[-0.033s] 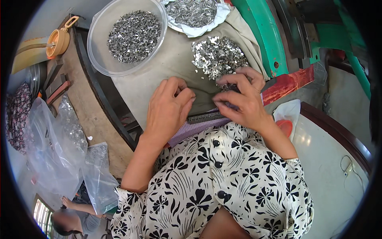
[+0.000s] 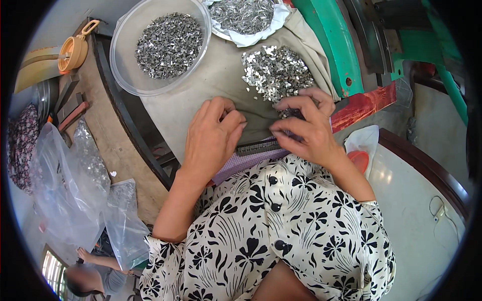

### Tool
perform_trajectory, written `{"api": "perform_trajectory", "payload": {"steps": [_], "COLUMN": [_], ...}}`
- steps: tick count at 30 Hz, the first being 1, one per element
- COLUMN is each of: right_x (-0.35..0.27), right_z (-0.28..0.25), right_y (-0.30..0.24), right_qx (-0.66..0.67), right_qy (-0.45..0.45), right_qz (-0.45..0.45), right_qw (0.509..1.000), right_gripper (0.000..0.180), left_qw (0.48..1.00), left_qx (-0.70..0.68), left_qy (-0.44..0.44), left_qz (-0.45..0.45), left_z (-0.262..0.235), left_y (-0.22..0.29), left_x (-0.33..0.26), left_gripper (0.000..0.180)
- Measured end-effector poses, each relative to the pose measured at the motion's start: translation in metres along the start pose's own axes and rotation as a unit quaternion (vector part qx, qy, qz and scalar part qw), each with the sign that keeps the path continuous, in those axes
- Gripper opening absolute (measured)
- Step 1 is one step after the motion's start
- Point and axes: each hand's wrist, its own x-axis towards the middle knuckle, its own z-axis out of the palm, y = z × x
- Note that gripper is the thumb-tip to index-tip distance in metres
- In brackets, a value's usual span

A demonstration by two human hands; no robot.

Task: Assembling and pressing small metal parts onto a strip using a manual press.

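A loose pile of small, shiny metal pieces (image 2: 276, 72) lies on the grey-green cloth (image 2: 221, 65). At the pile's near edge is my right hand (image 2: 306, 123), its fingers curved and spread apart, with thumb and forefinger not touching. Some dark pieces show behind those fingers. My left hand (image 2: 211, 133) rests over the cloth further left, fingers curled and thumb pressed toward the forefinger; whatever it pinches is hidden. Between the hands, close to my body, is a dark, narrow ridged strip (image 2: 257, 148) beside purple checked fabric (image 2: 236, 165).
A clear round tub (image 2: 118, 65) of small metal pieces stands at the far left, beside a cloth-lined bowl (image 2: 246, 39) of slender metal pieces. Green machine framing (image 2: 331, 50) borders the right. Plastic bags (image 2: 65, 175) hang at the left, and another person (image 2: 108, 278) is beyond.
My right hand's fingers have shifted very slightly, widening the gap between thumb and forefinger. My left hand stays where it was.
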Motion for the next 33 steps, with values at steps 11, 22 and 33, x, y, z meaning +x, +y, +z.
{"api": "perform_trajectory", "payload": {"steps": [11, 22, 33], "right_x": [0.008, 0.070, -0.021], "right_z": [-0.001, 0.004, -0.009], "right_y": [0.006, 0.012, -0.002], "right_qx": [-0.054, -0.085, -0.025], "right_qy": [0.031, -0.065, -0.018], "right_qz": [-0.013, -0.098, 0.001], "right_qw": [0.998, 0.989, 1.000], "right_gripper": [0.025, 0.015, 0.017], "left_qw": [0.999, 0.999, 0.997], "left_qx": [-0.028, 0.009, -0.051], "left_qy": [0.022, 0.039, 0.024], "left_qz": [-0.010, -0.034, 0.052], "left_z": [0.001, 0.004, 0.033], "left_y": [-0.002, 0.008, 0.026], "left_x": [-0.003, -0.012, -0.027], "left_gripper": [0.014, 0.019, 0.018]}}
